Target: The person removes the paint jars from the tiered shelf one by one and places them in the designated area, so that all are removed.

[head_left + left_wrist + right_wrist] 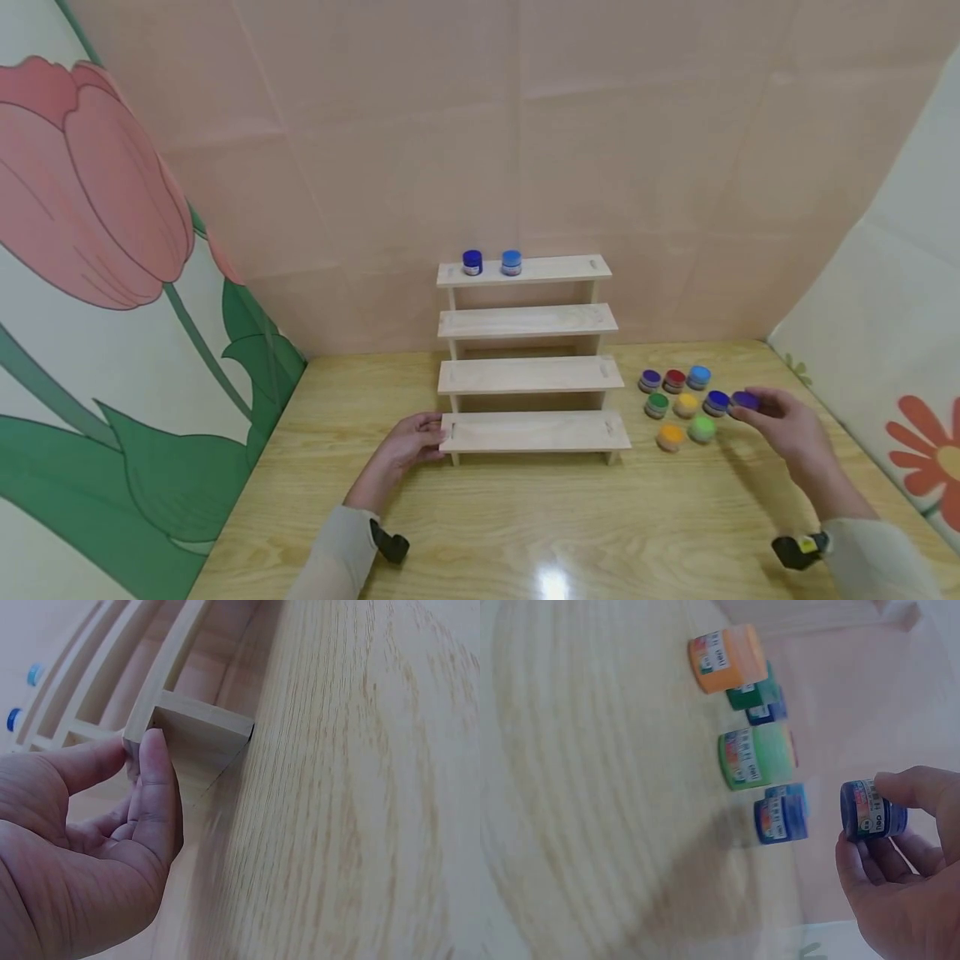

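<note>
A four-step wooden display rack (534,375) stands on the table. My left hand (411,437) pinches the left end of its lowest step (142,724) between thumb and fingers. At the right, my right hand (791,425) holds a dark blue-purple paint jar (871,808) between thumb and fingertips, raised off the table in the right wrist view. Beside it are several more paint jars, among them a dark blue jar (716,403), a light green jar (702,429), an orange jar (671,437) and a red jar (674,381). On the top step sit a dark blue jar (472,262) and a light blue jar (512,262).
The light wood table (480,517) runs back to a pinkish cloth backdrop (420,150). Side panels stand left and right, one with a painted tulip (97,183), the other with a red flower (933,454).
</note>
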The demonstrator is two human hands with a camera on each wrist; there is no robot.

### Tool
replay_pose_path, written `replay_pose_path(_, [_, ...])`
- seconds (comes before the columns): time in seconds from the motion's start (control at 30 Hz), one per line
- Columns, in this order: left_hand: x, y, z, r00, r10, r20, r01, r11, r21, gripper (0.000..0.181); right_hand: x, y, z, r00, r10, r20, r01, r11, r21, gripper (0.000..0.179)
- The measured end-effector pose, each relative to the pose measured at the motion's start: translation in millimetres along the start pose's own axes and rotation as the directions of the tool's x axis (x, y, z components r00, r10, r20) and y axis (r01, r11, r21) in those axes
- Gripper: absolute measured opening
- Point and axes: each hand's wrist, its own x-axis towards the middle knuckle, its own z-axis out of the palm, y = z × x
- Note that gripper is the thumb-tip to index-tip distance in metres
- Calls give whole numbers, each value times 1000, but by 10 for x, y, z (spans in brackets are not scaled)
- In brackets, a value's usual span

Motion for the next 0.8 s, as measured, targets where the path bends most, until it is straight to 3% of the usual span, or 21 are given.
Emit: replay_pose_path(0.8, [20,-11,-5,1000,5,3,-5,1000,-7,49,80,314,61,991,99,87,-95,994,-52,81])
